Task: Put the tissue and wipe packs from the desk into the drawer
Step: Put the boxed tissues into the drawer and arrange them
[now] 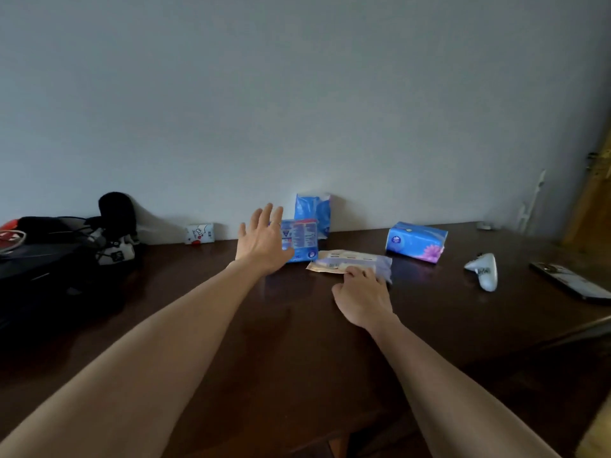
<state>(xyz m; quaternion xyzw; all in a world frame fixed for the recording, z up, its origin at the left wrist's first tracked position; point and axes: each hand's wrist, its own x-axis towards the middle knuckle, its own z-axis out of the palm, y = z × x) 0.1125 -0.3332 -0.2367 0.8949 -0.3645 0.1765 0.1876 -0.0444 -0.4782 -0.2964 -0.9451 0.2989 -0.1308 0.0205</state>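
Note:
On the dark wooden desk (231, 325) lie several packs. A blue pack with a printed label (302, 238) stands on edge, and my left hand (263, 241) is spread with straight fingers right in front of it. Behind it a taller blue pack (314, 209) leans against the wall. A flat beige and lilac wipe pack (353, 261) lies on the desk; my right hand (362, 294) has its fingers curled over the near edge. Further right lies a blue tissue pack with a purple flower (416, 241). No drawer is in view.
A dark bag with cables and a black rounded object (66, 249) fills the desk's left end. A small white box (199, 233) sits by the wall. To the right lie a white controller (484, 269) and a phone (572, 280). A wooden door edge (591, 200) is at far right.

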